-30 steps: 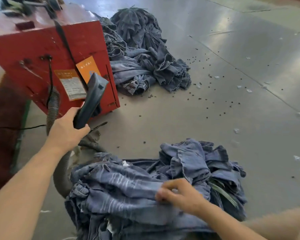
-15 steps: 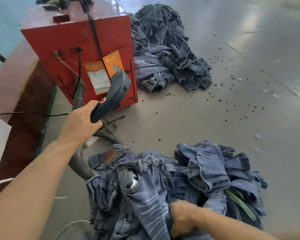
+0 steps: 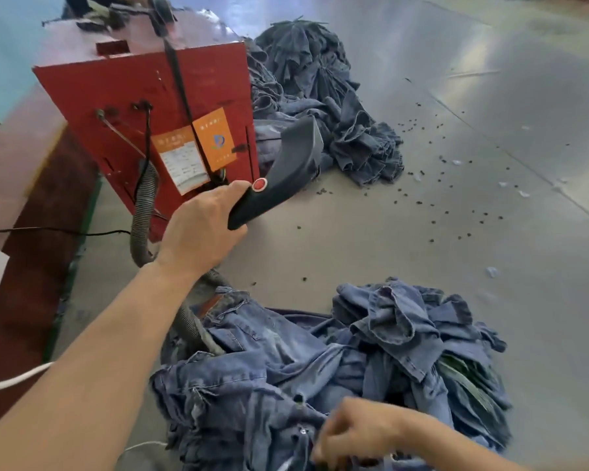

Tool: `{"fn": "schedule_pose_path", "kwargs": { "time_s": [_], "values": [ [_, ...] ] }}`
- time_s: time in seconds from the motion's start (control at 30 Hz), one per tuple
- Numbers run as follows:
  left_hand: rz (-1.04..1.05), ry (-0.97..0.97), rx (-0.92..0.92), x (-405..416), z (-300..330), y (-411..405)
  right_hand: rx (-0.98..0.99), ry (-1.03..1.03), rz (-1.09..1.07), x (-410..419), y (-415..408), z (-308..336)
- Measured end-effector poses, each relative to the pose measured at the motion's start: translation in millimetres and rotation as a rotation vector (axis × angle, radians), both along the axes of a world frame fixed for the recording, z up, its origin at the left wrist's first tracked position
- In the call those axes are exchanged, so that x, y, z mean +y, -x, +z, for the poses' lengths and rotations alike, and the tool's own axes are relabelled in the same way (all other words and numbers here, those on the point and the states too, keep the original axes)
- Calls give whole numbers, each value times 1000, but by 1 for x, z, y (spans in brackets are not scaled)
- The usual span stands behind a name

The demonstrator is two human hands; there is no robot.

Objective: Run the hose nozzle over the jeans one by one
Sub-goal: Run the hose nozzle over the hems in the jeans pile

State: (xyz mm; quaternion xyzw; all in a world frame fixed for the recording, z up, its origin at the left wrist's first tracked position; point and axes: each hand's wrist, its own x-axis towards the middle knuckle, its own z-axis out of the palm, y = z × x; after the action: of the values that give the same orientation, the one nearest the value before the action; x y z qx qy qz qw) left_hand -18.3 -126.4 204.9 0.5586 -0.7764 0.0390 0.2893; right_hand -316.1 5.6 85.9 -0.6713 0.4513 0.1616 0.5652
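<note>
- Our left hand (image 3: 198, 232) is curled round the handle of the dark grey plastic hose nozzle (image 3: 279, 175), holding it in the air in front of the red metal machine box (image 3: 143, 107), well above the near heap of blue denim jeans (image 3: 320, 368) on the grey bench (image 3: 422, 239).
- Our right hand (image 3: 357, 433) has its fingers curled into the denim at the near edge of that heap, gripping a pair.
- We judge the step is best done by pulling one pair free and flat first, then bringing the nozzle mouth down close to it, keeping the ribbed grey hose (image 3: 143, 212) clear of the cloth.
- A second heap of darker jeans (image 3: 320, 107) lies beside the box.
- Compared with half a second ago, the nozzle is farther right and our right hand has shifted right along the heap.
</note>
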Motion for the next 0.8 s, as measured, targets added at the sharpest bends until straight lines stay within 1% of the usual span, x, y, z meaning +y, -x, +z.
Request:
{"fn": "schedule_pose_path", "kwargs": {
  "time_s": [0.03,0.07,0.1,0.13,0.17,0.2,0.23,0.27,0.3,0.33,0.37,0.4,0.5,0.57,0.6,0.67,0.73,0.8],
  "values": [
    [-25,-21,12,1,0,8,-90,89,-169,-9,-6,2],
    [-54,-52,23,2,-1,17,-224,214,-394,-23,-13,11],
    [-87,-85,25,2,-2,27,-413,235,-592,-41,-23,23],
    [-124,-121,21,1,-5,37,-619,174,-740,-61,-36,35],
    [-168,-171,12,1,-11,46,-825,42,-875,-83,-50,43],
    [-213,-234,1,2,-19,55,-957,-47,-1006,-98,-65,50],
    [-247,-293,-5,4,-28,61,-1025,-76,-1139,-111,-80,54],
    [-257,-348,19,6,-39,62,-1037,-78,-1275,-120,-93,58],
    [-232,-410,100,9,-52,59,-1058,-104,-1397,-127,-102,58],
    [-174,-467,222,15,-66,52,-1093,-151,-1471,-130,-106,57],
    [-83,-517,330,21,-81,42,-1145,-212,-1517,-135,-106,55],
    [5,-567,398,28,-96,30,-1209,-281,-1546,-142,-101,54],
    [162,-737,387,48,-140,-4,-1349,-372,-1622,-161,-86,47],
    [247,-790,498,58,-162,-25,-1379,-414,-1648,-167,-81,46],
    [266,-816,535,65,-174,-35,-1418,-442,-1670,-171,-77,47],
    [268,-904,499,83,-194,-50,-1523,-483,-1724,-180,-65,56],
    [257,-1020,481,90,-198,-56,-1552,-441,-1759,-191,-49,66],
    [202,-987,442,73,-179,-53,-1582,-414,-1766,-199,-33,76]
  ]
}}
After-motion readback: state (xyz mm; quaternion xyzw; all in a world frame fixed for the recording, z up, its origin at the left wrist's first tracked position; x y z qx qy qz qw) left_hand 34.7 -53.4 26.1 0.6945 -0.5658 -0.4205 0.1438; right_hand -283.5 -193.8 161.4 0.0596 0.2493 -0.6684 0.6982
